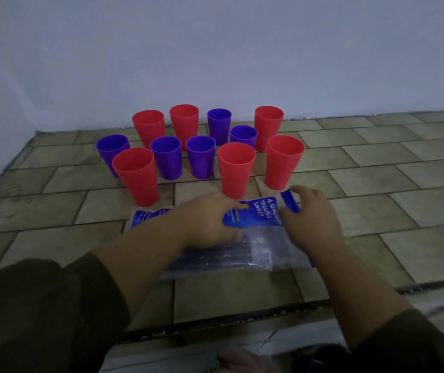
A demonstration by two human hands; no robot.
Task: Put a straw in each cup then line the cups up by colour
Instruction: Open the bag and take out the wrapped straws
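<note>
Straws (pixel 215 258), dark and bundled inside a clear plastic bag (pixel 262 251), lie at lower centre of the frame on the tiled floor (pixel 377 184), just in front of the cups. The left hand (pixel 210 219) presses down on the bag, its fingers (pixel 231 207) spread over the blue printed label; the right hand (pixel 312 219) has its fingers (pixel 300 191) curled on the bag's blue far corner, apparently pinching it, though blur hides the exact grip. The straws should be light, thin and easily bent, the bag slippery and crinkly, so best pin the bag and draw each straw by its end. I count six red cups (pixel 136 175) and five purple cups (pixel 166 157), mixed in two loose rows, all upright and without straws. The straws cannot be counted.
</note>
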